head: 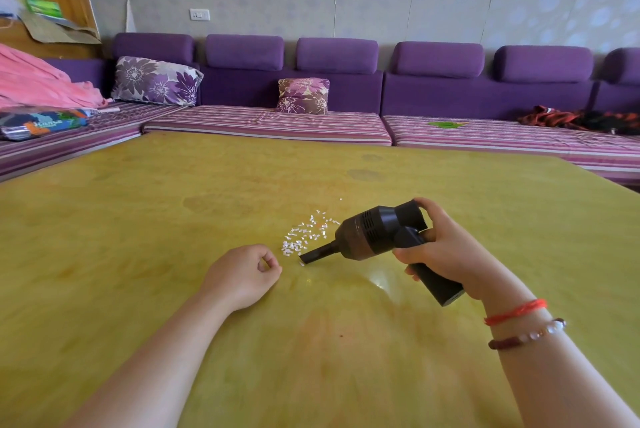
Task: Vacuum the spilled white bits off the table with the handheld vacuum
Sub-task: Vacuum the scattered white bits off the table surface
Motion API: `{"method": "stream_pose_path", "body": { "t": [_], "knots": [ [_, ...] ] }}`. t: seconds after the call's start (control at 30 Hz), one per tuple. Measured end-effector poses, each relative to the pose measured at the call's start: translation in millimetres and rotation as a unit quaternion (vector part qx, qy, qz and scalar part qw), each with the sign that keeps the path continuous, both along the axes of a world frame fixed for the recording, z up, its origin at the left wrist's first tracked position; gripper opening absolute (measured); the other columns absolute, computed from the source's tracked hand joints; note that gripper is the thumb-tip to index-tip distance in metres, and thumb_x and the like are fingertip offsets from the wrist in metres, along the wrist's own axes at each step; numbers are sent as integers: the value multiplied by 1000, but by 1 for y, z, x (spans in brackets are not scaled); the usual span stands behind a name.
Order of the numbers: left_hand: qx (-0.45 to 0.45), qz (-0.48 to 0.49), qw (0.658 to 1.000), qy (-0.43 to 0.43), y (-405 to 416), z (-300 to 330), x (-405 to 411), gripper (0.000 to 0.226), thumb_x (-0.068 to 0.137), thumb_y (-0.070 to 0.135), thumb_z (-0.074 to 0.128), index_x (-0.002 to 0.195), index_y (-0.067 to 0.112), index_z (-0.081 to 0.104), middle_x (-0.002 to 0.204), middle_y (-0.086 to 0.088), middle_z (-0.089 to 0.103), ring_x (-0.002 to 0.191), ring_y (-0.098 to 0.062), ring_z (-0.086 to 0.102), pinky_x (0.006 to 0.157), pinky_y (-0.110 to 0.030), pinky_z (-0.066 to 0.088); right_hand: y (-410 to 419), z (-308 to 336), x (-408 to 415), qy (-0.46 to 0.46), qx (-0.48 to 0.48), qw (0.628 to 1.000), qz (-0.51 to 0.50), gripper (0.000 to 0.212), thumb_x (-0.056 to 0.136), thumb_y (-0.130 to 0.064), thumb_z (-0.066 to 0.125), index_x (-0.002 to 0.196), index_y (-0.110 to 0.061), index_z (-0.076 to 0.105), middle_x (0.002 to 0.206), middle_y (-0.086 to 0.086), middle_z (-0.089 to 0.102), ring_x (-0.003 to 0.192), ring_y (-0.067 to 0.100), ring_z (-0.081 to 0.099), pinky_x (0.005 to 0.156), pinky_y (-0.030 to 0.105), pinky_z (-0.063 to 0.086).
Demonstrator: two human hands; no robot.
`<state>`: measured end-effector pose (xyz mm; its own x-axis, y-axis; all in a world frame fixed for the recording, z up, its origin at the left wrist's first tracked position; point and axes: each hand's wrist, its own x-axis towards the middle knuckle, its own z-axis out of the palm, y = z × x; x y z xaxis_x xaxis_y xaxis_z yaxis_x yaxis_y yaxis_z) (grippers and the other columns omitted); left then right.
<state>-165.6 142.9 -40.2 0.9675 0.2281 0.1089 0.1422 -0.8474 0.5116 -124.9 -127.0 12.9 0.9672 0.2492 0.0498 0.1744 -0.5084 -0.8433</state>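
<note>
Head view: right hand (446, 251) grips vacuum (377, 237), nozzle at white bits (308, 235) mid-table (138, 219); left hand (242, 273) fisted, empty.

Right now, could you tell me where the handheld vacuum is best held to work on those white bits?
Grip the handheld vacuum by its slanted handle, coming from the right, as the right hand does. The handle juts back toward the person while the narrow nozzle points left at the white bits.
</note>
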Motion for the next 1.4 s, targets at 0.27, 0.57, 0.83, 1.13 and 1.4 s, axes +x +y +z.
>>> {"method": "stream_pose_path", "body": {
  "t": [0.27, 0.57, 0.83, 1.13, 1.4],
  "knots": [
    [0, 0, 1000, 0, 0, -1, 1, 19, 85, 33, 56, 67, 33, 52, 61, 11, 55, 55, -5, 47, 49, -24, 31, 0, 1, 0, 5, 5, 1000, 7, 67, 76, -4, 69, 115, -42, 30, 90, 7, 67, 58, 18, 68, 52, 27, 54],
    [2, 2, 1000, 0, 1, -1, 0, 19, 85, 33, 56, 66, 34, 52, 59, 12, 55, 54, -4, 47, 49, -24, 30, -4, 2, 1, 18, 10, 1000, -19, 72, 75, -2, 69, 127, -36, 33, 91, 11, 68, 58, 22, 68, 52, 31, 54],
    [3, 0, 1000, -1, 1, 0, 0, 17, 85, 33, 56, 68, 33, 53, 60, 12, 54, 54, -3, 46, 49, -24, 30, -1, 2, -1, 25, 13, 999, -18, 69, 76, -4, 70, 124, -37, 33, 93, 13, 67, 58, 23, 68, 52, 31, 55],
    [-5, -4, 1000, 1, 0, 0, 0, 16, 86, 33, 56, 71, 32, 54, 61, 13, 54, 54, -3, 46, 49, -23, 31, 1, 6, -5, 26, 17, 1000, -3, 62, 76, -10, 72, 113, -39, 32, 88, 9, 70, 55, 17, 69, 47, 26, 53],
    [-1, -3, 1000, 3, 1, 0, 0, 18, 86, 33, 55, 69, 34, 52, 62, 14, 54, 55, -3, 47, 50, -23, 31, 0, 10, -8, 15, 22, 1000, -7, 61, 74, -13, 74, 112, -40, 36, 82, 5, 72, 57, 18, 70, 46, 25, 53]
  ]
}}
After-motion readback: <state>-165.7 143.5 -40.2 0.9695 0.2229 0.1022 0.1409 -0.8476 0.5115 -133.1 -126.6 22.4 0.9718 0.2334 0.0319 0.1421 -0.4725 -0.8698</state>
